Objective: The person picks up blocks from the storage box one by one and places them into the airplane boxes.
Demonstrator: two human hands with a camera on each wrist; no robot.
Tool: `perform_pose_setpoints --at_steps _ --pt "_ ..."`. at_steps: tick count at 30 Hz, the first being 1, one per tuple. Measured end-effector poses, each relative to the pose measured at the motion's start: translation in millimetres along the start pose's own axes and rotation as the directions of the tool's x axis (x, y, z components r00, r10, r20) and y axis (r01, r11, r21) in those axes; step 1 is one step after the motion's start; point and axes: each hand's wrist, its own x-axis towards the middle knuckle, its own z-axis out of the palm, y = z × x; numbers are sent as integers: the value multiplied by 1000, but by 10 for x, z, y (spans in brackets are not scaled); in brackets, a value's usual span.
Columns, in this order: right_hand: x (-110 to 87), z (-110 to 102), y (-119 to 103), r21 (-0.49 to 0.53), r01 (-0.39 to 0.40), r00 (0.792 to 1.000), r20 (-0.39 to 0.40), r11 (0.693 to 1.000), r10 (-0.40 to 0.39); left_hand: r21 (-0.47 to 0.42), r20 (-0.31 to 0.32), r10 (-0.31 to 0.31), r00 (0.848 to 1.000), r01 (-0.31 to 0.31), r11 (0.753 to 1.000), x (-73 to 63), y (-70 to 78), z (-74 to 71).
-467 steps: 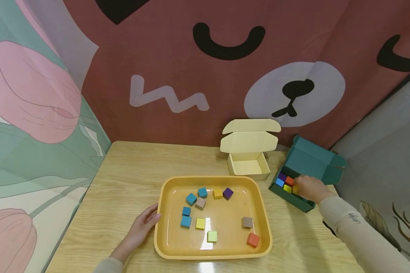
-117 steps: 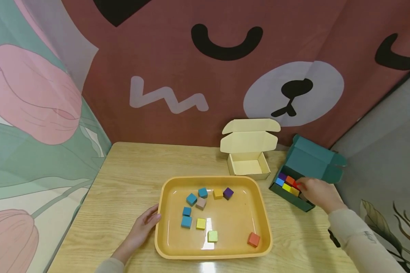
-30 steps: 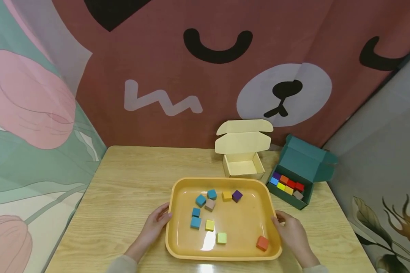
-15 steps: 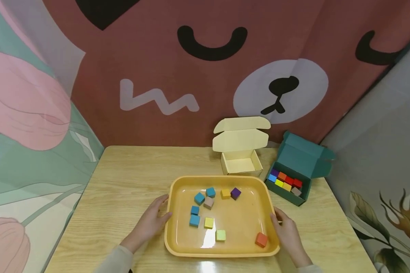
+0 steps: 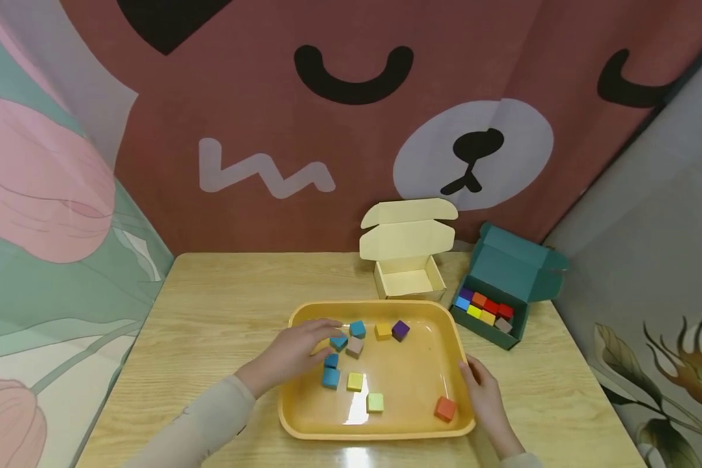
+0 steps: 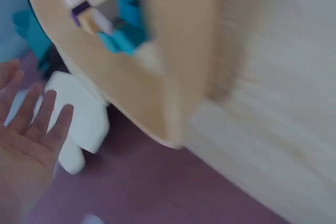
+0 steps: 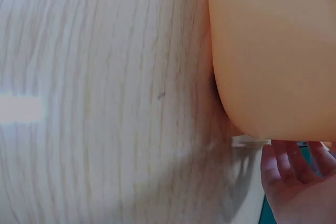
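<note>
I judge the blue cube (image 5: 339, 343), just below centre on my head feed, light, stiff and hardly fragile, best pinched across opposite sides. The left hand (image 5: 288, 354) is over it, fingers loosely spread and empty; contact I can't confirm. The right hand (image 5: 487, 398) touches the tray (image 5: 409, 387) at lower right; whether it grips, I can't tell.

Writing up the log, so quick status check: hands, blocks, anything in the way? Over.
Left hand over tray, by blue blocks. Right hand at tray's right rim. Grey-brown block close beside blues, possibly in the way.
</note>
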Motion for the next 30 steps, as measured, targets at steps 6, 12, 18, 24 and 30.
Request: perform_pose_setpoints --at_steps 6,12,18,24,30 --pt "28 36 4 87 -62 997 -29 994 65 91 162 227 960 -243 966 354 292 89" --pt "31 51 11 100 -78 996 -35 992 82 119 303 316 899 -365 923 606 451 297" --pt "-10 14 22 87 -111 992 -49 990 116 161 413 406 815 -504 849 752 575 470" --pt "-11 51 47 121 -127 989 -56 985 134 223 526 423 738 -599 769 729 631 567" --pt "-2 48 62 147 -146 984 -76 978 159 245 595 428 680 -661 709 690 661 642"
